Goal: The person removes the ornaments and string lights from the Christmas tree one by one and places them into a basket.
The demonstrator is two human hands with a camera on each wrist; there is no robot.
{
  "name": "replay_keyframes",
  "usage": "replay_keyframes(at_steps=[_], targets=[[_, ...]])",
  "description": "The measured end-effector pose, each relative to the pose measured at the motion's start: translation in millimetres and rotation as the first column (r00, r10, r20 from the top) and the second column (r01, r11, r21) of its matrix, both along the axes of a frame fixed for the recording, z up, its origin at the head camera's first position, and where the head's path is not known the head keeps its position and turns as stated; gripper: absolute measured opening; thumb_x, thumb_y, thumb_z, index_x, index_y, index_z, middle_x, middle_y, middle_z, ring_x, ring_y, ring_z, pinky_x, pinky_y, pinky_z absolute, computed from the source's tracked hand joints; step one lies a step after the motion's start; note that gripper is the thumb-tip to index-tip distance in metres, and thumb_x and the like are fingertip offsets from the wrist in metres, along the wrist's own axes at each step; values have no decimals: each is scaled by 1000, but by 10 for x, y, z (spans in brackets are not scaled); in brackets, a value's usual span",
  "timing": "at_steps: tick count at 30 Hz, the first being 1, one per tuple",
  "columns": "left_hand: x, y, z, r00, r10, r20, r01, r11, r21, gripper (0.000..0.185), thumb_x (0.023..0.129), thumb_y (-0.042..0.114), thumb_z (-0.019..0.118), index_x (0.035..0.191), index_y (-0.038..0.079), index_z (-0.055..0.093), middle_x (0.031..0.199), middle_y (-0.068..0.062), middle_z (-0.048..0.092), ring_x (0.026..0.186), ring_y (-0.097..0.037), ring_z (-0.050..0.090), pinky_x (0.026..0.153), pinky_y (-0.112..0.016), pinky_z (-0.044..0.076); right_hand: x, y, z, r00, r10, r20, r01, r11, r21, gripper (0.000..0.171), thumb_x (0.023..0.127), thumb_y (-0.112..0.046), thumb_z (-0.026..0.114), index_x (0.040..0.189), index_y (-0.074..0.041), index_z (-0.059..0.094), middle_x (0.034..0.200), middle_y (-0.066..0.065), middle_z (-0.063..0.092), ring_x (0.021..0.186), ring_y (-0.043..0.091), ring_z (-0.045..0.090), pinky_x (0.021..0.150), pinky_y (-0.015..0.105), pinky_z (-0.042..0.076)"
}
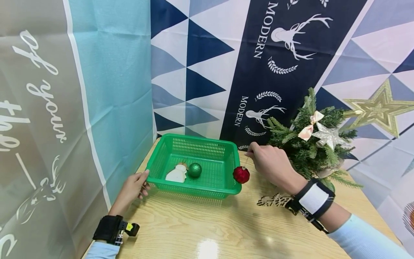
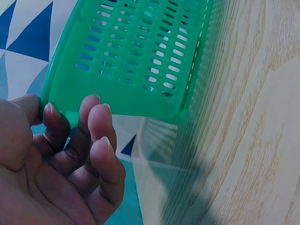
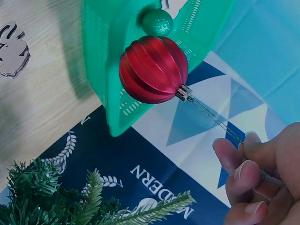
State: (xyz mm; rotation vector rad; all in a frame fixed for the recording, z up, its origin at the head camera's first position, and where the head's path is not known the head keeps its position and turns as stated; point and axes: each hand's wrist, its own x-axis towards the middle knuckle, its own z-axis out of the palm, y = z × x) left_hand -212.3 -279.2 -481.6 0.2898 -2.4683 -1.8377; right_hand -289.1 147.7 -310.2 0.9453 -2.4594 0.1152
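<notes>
One red bauble point(image 1: 241, 175) hangs on a thin gold string just outside the right end of the green basket point(image 1: 223, 189), level with the basket's rim and clear of the tabletop point(image 1: 210, 226). The right hand point(image 1: 273, 163) is to the right of the basket, its grip pinching the top of that string between thumb and fingertips point(image 3: 234, 161). Inside the basket lie a green glitter ball point(image 1: 195, 169) and, just left of it, a white snowman figure point(image 1: 176, 173), both near the basket's middle. At the basket's left end, the left hand point(image 1: 132, 189) holds the rim, its fingers point(image 2: 96, 117) curled under the edge. A flat gold cut-out ornament point(image 1: 273, 200) lies on the tabletop to the right of the basket, near the right wrist. Farther right of the basket stands a small Christmas tree point(image 1: 310, 144) with a silver star, a pink bow and a gold star.
</notes>
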Motion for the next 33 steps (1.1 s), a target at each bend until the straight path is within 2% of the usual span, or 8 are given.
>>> replay_keyframes(at_steps=[5,11,20,33], targets=[[3,2,6,1000,-6,3,6,1000,4,58,109,55,43,119,1,60,91,-12,64,72,-26,63,61,-37,53,-2,-14,-13,1000,-7,4,7,1000,2,14,101,-20,70,92,-11,64,63,-5,59,52,20,59,43,39,45],[1,-5,4,1000,0,-3,0,1000,9,56,109,55,43,110,1,59,91,-13,65,73,-27,63,61,-36,53,-18,-59,-34,1000,2,-7,-2,1000,5,14,100,-19,71,93,-9,65,62,-4,59,49,19,56,42,38,44],[-1,1,8,1000,2,-3,-2,1000,8,57,109,53,43,106,-2,59,88,-12,64,72,-27,64,59,-35,53,-10,-99,-47,1000,-9,9,9,1000,5,14,100,-19,71,92,-11,64,63,-5,58,50,18,56,41,36,42],[-7,-2,-2,1000,-4,-7,4,1000,10,57,110,53,43,106,-2,59,88,-12,64,71,-26,63,59,-35,53,-21,-98,-86,1000,-4,10,4,1000,-2,12,100,-19,71,94,-11,65,64,-4,59,52,18,58,43,37,44]])
